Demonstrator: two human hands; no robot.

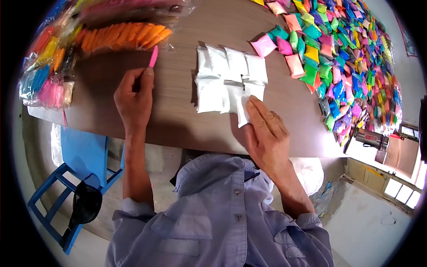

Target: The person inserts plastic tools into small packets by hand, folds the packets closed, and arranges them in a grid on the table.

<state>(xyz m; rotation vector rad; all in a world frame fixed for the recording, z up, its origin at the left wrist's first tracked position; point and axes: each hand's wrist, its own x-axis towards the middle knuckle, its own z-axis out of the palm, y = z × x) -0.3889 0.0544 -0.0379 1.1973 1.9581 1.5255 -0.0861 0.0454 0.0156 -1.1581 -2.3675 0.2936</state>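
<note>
My left hand (135, 95) is closed up, thumb against bent forefinger, pinching a slim pink stick (154, 57) by its lower end. Its free end points up and away from me, probably so that the tip is out of my fingers' way.

My right hand (269, 131) is nearly closed too: the fingers lie together along the right edge of a white packet (243, 111), the thumb tucked low near it. I take it by the side, I'd judge, because that leaves most of its face uncovered. It sits at the near side of the other white packets (214, 62), slanted and overlapping the nearer ones (whether it is lifted clear of them or leaning on them, I cannot tell).

Those packets lie in two rows, edges touching or overlapping, on the brown table (173, 102) in front of me; such an order seems meant to make them easy to count and reach. The orange packs (124, 35) lie beyond my left hand, and the heap of coloured packets (329, 62) spreads along the right, presumably set aside to leave the middle for the white ones.
</note>
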